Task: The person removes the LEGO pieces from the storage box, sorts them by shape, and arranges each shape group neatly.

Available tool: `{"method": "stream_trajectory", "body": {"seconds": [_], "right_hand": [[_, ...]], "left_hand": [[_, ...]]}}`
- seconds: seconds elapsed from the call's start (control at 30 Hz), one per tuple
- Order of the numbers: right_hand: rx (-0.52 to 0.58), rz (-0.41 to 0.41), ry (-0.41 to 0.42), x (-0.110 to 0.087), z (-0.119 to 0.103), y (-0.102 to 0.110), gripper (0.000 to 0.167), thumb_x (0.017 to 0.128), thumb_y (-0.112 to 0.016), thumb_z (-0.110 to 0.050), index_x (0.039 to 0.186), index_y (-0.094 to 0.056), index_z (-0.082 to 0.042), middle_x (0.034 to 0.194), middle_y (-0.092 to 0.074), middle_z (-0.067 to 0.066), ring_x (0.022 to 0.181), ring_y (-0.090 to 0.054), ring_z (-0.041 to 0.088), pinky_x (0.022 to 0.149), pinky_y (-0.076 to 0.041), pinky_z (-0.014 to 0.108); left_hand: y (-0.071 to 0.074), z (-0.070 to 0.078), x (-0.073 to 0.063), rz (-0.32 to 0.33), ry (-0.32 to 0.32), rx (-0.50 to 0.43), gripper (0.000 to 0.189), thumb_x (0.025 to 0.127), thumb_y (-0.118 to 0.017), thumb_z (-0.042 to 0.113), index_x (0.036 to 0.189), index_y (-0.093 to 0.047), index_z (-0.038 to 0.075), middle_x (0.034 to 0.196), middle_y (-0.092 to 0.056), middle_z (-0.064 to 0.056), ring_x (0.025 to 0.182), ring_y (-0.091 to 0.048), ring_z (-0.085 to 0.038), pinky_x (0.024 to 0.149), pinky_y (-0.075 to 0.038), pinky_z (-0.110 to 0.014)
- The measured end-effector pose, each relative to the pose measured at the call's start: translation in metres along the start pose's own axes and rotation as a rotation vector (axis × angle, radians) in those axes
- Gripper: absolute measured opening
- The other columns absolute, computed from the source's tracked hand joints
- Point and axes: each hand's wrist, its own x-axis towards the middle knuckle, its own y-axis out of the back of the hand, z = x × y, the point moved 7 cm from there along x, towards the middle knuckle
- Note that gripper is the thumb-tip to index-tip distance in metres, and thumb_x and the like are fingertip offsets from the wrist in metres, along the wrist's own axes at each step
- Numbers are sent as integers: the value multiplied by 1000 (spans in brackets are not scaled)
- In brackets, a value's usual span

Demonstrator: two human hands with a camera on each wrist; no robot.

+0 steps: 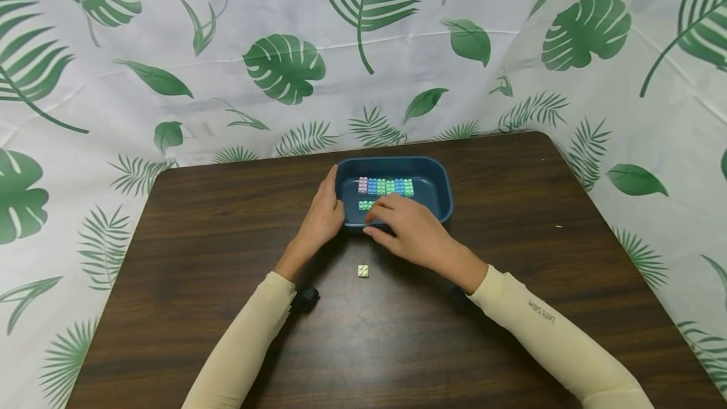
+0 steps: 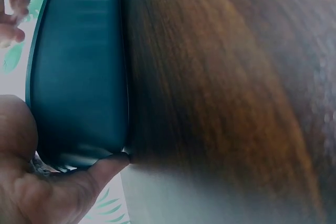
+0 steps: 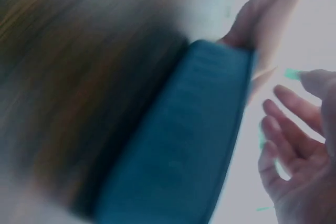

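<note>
A dark blue tray [image 1: 433, 197] stands on the table, and my left hand [image 1: 322, 214] grips its left end. In the left wrist view the thumb [image 2: 107, 169] bends round the tray's lower corner. Over the front of the tray is my right hand [image 1: 411, 229], its fingers loosely bent and a gap showing between thumb and forefinger. Inside the tray lies a row of pink, blue and green toy building bricks [image 1: 386, 186]. Nearer the front wall, light green bricks [image 1: 364, 205] are partly hidden by the right hand. A pale yellow brick [image 1: 363, 271] lies on the table before the tray.
The dark wood-grain table [image 1: 227, 226] reaches out on both sides of the tray. Behind it hangs a white cloth [image 1: 216, 112] printed with green leaves. A tiny yellowish speck [image 1: 559, 226] lies to the right.
</note>
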Motion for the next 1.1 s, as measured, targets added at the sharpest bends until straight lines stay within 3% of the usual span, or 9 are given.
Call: {"method": "stream_trajectory", "body": {"seconds": [0.13,0.33,0.53,0.7,0.87,1.1], "right_hand": [[69,69,-59,2,23,0,15,100,-74,-29,109,-77,-17,108,-74,-1,102,-69,16,88,-60,36],[143,72,-170,2,52,-7,19,105,-66,-30,115,-76,-16,111,-75,0,105,-68,20,91,-59,43],[176,76,-261,2,67,-7,21,106,-66,-29,115,-76,-14,110,-75,2,106,-69,25,93,-57,46],[133,44,-380,2,79,-9,20,104,-68,-30,113,-76,-15,111,-75,4,105,-68,26,90,-57,47],[82,3,-505,3,91,-12,20,103,-69,-34,111,-77,-18,107,-76,2,92,-67,22,79,-57,45],[49,-115,-582,-1,96,-21,21,100,-65,-22,117,-76,-16,106,-73,2,79,-59,21,65,-49,37]], "left_hand": [[-1,0,0,-1,8,-1,72,105,-38,2,171,-10,7,176,-21,-19,162,-26,-34,131,-27,-53],[-1,2,0,-8,21,0,73,105,-38,2,171,-8,8,177,-18,-17,163,-25,-33,131,-26,-52],[-2,2,0,-6,16,-2,73,105,-39,2,171,-8,9,177,-18,-17,163,-25,-33,131,-27,-51],[-2,0,-1,-10,29,-7,73,104,-38,2,171,-8,9,177,-18,-17,163,-25,-33,131,-26,-52],[-1,-1,1,-4,27,-10,74,104,-39,2,171,-8,9,177,-18,-17,163,-24,-33,131,-26,-52],[-2,-1,0,-13,39,-11,74,104,-40,2,171,-8,9,177,-17,-16,164,-23,-31,132,-25,-51]]}}
